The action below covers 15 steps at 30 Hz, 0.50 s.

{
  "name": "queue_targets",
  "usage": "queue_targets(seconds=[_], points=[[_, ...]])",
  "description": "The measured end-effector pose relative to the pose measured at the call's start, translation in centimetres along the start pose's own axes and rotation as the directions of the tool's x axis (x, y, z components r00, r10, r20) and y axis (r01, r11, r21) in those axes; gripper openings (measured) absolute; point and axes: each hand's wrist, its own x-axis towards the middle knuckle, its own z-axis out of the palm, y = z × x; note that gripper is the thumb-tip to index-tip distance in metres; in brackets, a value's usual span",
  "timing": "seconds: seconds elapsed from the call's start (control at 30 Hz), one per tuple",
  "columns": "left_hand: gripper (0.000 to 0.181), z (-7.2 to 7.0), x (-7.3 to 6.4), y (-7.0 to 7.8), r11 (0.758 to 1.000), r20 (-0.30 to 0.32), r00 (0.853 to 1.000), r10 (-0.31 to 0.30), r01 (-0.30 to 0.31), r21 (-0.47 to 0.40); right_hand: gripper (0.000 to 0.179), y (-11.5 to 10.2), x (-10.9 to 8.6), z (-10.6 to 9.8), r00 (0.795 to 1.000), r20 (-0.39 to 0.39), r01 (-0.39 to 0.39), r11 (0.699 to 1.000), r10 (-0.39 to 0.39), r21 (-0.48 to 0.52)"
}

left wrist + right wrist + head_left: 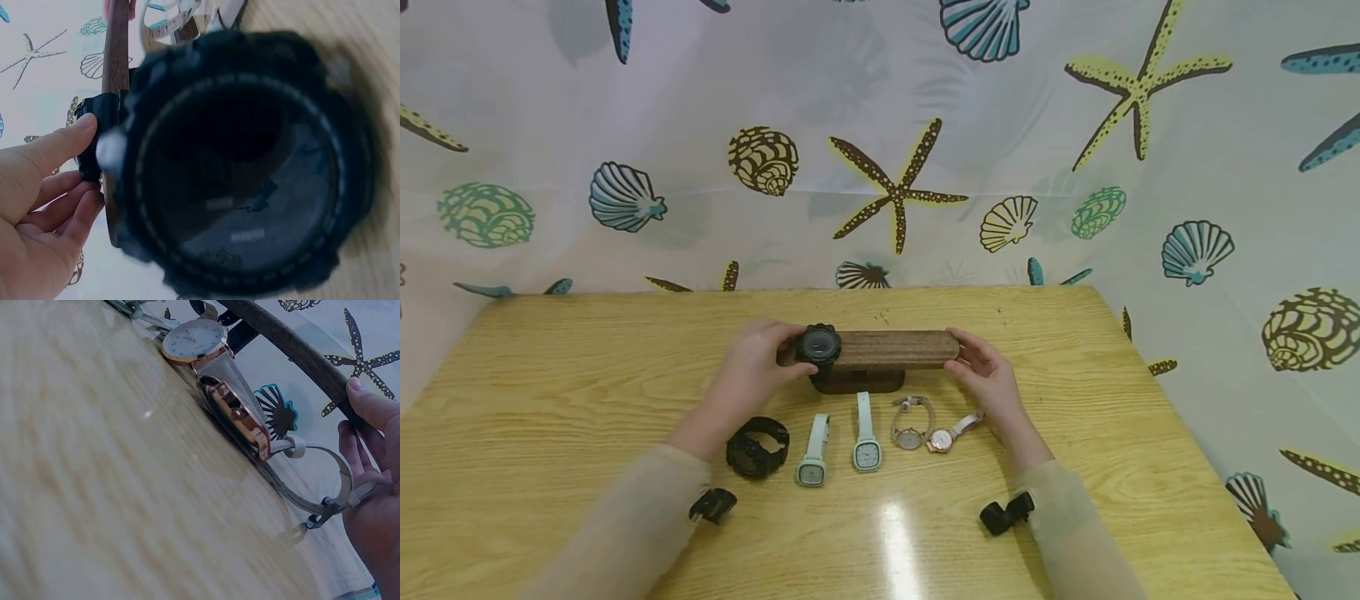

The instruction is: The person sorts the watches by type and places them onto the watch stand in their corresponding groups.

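A brown wooden watch stand, with its long bar [895,350] over a dark base [859,383], stands mid-table. Around the bar's left end sits a black digital watch [818,345]. My left hand [756,362] grips this watch, thumb on its near side and fingers behind, as the left wrist view also shows. At the bar's other end my right hand [988,379] pinches the tip between thumb [372,403] and fingers. A second black watch [758,447] lies on the table below my left hand and fills much of the left wrist view.
In front of the stand lie two pale-green square watches [812,472] and two small round watches with light straps, one [941,440] near my right forearm. The wooden table [587,375] meets a shell-patterned cloth [685,200] at the back and right.
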Motion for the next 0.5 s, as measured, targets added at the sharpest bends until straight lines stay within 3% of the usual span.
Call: queue_targets(seconds=[0.5], points=[[0.054, 1.2, 0.7, 1.2, 1.0, 0.019, 1.0, -0.003, 0.004, -0.023, 0.051, 0.1, 0.1, 0.0, 1.0, 0.001, 0.009, 1.0, -0.009, 0.003]])
